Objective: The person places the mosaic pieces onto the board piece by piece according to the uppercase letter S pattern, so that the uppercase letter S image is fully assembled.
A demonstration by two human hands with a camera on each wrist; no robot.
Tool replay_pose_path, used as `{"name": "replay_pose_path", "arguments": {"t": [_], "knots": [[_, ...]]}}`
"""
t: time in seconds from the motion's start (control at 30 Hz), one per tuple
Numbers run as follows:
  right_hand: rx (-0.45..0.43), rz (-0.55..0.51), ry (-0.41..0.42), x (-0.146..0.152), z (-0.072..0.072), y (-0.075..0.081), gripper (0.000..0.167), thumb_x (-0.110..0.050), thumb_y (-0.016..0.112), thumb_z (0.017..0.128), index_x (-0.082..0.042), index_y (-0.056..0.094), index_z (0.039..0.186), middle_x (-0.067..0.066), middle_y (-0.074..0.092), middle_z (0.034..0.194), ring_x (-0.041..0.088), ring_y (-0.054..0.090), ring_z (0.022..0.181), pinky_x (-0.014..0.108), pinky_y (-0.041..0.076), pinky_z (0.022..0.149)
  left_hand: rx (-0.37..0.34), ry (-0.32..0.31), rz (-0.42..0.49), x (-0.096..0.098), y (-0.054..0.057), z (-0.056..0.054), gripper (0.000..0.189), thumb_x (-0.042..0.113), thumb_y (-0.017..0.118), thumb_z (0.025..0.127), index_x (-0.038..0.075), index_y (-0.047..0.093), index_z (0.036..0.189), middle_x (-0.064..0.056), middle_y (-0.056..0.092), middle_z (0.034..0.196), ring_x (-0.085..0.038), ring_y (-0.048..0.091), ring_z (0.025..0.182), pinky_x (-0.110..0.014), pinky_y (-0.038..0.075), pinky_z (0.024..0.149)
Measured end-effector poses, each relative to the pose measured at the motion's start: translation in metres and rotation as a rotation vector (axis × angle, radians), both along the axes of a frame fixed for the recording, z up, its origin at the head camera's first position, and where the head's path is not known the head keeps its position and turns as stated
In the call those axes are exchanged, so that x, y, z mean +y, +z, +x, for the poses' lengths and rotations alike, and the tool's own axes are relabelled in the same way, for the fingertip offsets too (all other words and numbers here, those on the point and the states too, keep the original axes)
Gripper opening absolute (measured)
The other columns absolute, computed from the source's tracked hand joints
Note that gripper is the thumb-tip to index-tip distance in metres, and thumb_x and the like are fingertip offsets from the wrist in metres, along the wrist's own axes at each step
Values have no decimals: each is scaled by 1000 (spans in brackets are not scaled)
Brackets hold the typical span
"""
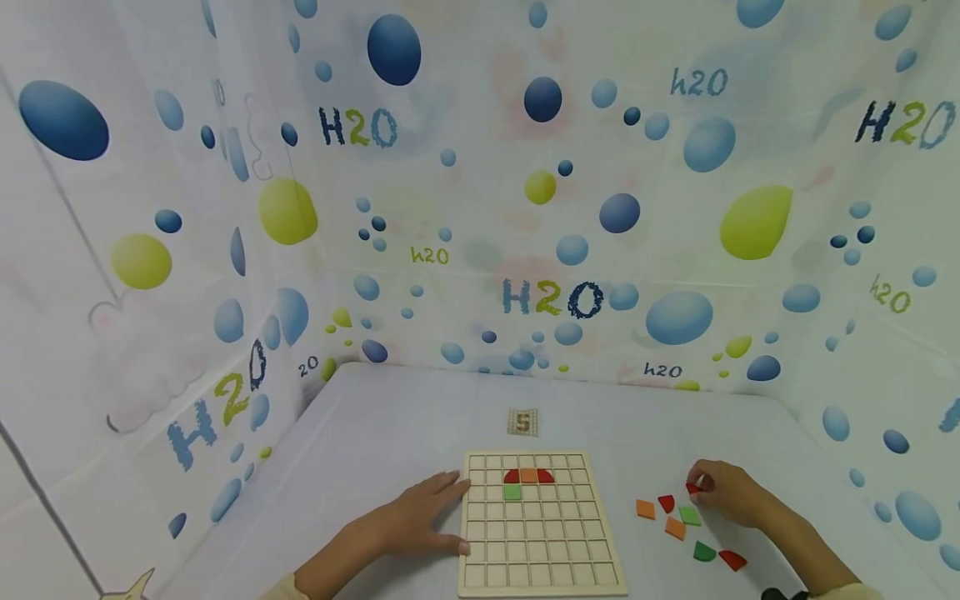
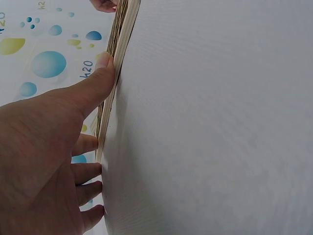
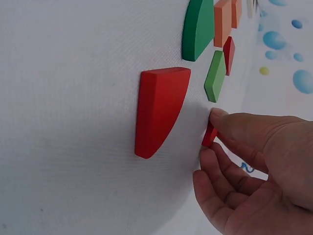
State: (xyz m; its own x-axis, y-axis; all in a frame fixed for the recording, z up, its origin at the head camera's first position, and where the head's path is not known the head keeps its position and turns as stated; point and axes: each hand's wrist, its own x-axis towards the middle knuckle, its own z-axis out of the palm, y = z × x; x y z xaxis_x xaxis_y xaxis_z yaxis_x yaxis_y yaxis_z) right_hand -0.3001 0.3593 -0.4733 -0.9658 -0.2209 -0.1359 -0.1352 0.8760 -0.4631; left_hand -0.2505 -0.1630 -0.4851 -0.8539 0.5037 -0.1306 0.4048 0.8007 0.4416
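A wooden grid board [image 1: 536, 532] lies flat on the white table. Near its top, an orange square [image 1: 528, 475] sits between two red rounded pieces [image 1: 512, 477], and a light green square [image 1: 512, 492] lies under the left one. My left hand [image 1: 420, 518] rests at the board's left edge, its thumb and fingertips touching the rim with fingers spread. Right of the board, my right hand [image 1: 727, 493] pinches a red piece [image 3: 209, 135] between thumb and fingers, close over the table. The fingers cover part of that piece.
Loose pieces lie between board and right hand: orange squares [image 1: 646, 509], a light green square [image 1: 690, 516], a small red piece [image 1: 667, 503], a dark green rounded piece [image 1: 704, 551] and a red one [image 3: 159, 110]. Behind the board is a small card [image 1: 522, 422]. Patterned curtains [image 1: 480, 208] enclose the table.
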Motion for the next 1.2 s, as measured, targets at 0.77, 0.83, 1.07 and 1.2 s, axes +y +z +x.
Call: {"name": "replay_pose_path", "arguments": {"t": [0.77,0.83,1.07,1.2], "knots": [[-92,-122,35,3,4,8,13,-11,76,95,-8,67,105,2,64,95,20,57,92,32,55,79,-3,4,6,1,4,1,97,66,75,88,17,39,164,-18,32,171,-44,30,157,-68,31,122],[-81,-109,21,2,5,7,10,-14,76,97,-10,67,100,0,64,89,19,56,89,29,52,76,0,1,7,0,4,0,97,66,75,88,17,39,164,-18,32,171,-44,31,157,-68,31,121],[-60,-62,9,4,7,4,11,-18,75,99,-11,66,97,-2,64,85,17,56,86,29,51,74,1,4,8,1,-1,-1,98,67,75,88,17,39,164,-18,33,170,-44,32,156,-67,32,122],[-88,-77,40,9,7,5,9,-17,73,99,-10,67,99,-1,64,88,18,56,88,31,53,75,6,4,-1,1,-1,-1,98,68,75,87,17,40,164,-17,33,170,-43,32,156,-67,32,122]]}}
